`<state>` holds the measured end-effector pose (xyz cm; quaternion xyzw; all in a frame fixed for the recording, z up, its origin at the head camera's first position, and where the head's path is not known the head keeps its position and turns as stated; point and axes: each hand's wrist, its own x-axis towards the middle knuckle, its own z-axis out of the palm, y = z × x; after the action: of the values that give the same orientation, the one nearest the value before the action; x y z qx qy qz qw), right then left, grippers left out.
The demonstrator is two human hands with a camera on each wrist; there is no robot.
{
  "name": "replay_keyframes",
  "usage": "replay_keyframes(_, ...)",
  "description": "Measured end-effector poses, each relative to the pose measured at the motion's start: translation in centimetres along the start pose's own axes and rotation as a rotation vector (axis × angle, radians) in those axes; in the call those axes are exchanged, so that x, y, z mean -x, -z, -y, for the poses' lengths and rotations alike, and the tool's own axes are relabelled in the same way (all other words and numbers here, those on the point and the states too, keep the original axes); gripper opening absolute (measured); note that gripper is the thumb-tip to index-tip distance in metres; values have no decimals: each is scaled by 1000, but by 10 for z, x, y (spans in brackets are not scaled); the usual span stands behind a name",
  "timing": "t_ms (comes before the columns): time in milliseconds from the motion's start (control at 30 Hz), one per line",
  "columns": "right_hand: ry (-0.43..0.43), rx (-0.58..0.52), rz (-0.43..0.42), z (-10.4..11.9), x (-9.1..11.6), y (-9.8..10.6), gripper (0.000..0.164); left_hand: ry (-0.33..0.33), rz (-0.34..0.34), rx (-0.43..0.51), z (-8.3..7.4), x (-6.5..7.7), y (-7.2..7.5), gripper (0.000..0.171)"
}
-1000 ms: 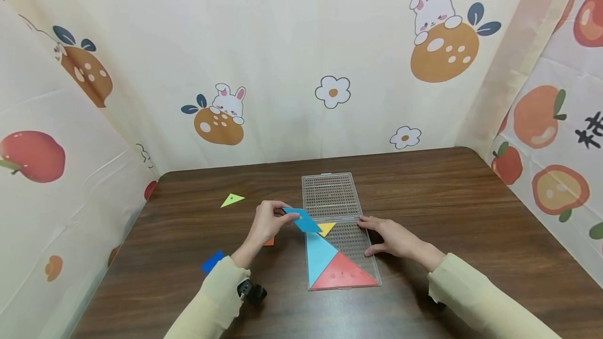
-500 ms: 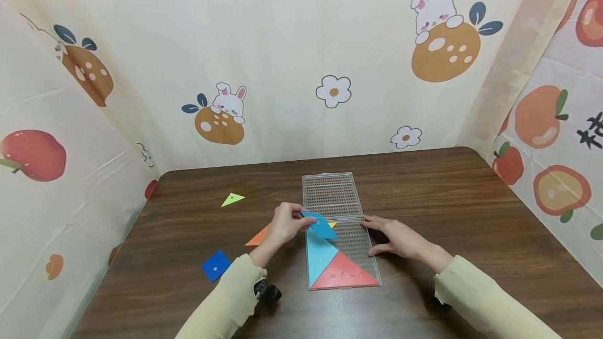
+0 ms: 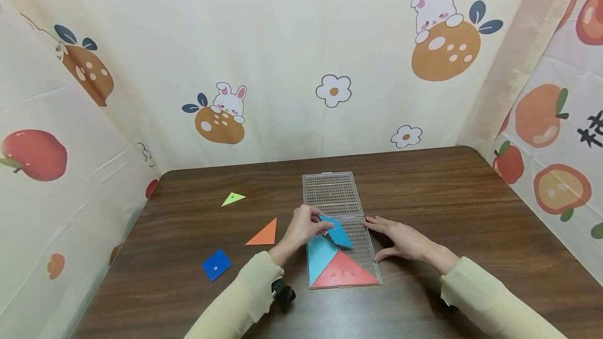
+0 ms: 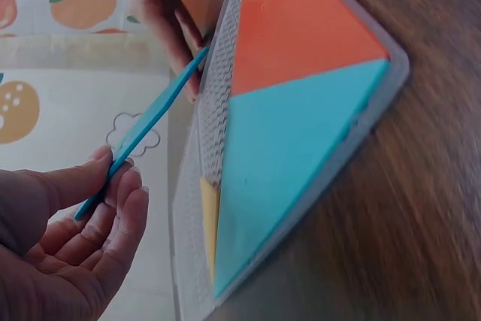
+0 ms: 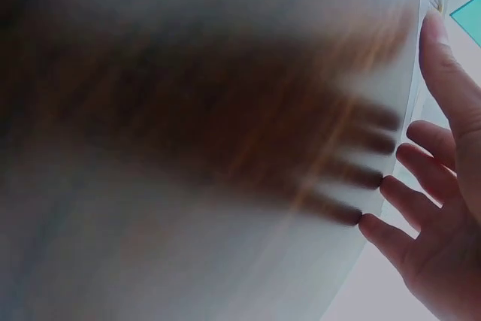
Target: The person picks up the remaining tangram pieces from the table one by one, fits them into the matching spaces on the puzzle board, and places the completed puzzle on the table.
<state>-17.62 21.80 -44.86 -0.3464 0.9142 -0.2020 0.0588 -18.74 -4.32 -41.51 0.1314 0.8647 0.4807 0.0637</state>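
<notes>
My left hand (image 3: 305,225) pinches a blue parallelogram tangram piece (image 3: 340,233) between thumb and fingers, tilted above an open clear plastic case (image 3: 332,192). In the left wrist view the piece (image 4: 146,119) is clearly raised off the case. Inside the near half lie a light blue triangle (image 3: 319,255) and a red triangle (image 3: 344,272). A yellow piece (image 4: 210,212) shows edge-on beside the light blue one; from the head it is mostly hidden by my left hand. My right hand (image 3: 400,240), fingers spread, rests at the case's right edge; its fingertips (image 5: 372,223) touch the tabletop.
Left of the case lie an orange triangle (image 3: 265,234), a dark blue square (image 3: 216,265) and a small yellow-green triangle (image 3: 233,199). The brown wooden table (image 3: 424,182) meets patterned curtains (image 3: 292,119) at its back and sides.
My left hand has carried the blue parallelogram rightward over the case and tilted it more steeply. The orange triangle and dark blue square have come into full view. My right hand has shifted slightly right.
</notes>
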Motion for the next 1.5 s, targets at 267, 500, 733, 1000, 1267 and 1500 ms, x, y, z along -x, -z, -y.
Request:
replay_keyframes(267, 14, -4, 3, -1, 0, 0, 82, -2, 43, 11, -5, -5, -13, 24)
replay_keyframes(500, 36, 4, -1, 0, 1, 0, 84, 3, 96, 41, -5, -9, -23, 23)
replay_keyframes(733, 28, -3, 5, 0, 2, 0, 83, 29, 115, 42, -9, -10, -31, 25)
replay_keyframes(1000, 24, -8, 5, -1, 2, 1, 84, 66, 138, 30, -12, -11, -40, 21)
replay_keyframes(1267, 30, -10, 0, -1, 2, 1, 84, 67, 186, 56, -12, -12, -46, 20)
replay_keyframes(1500, 14, -12, 7, -2, 2, 1, 84, 59, 221, 47, -10, -13, -50, 14)
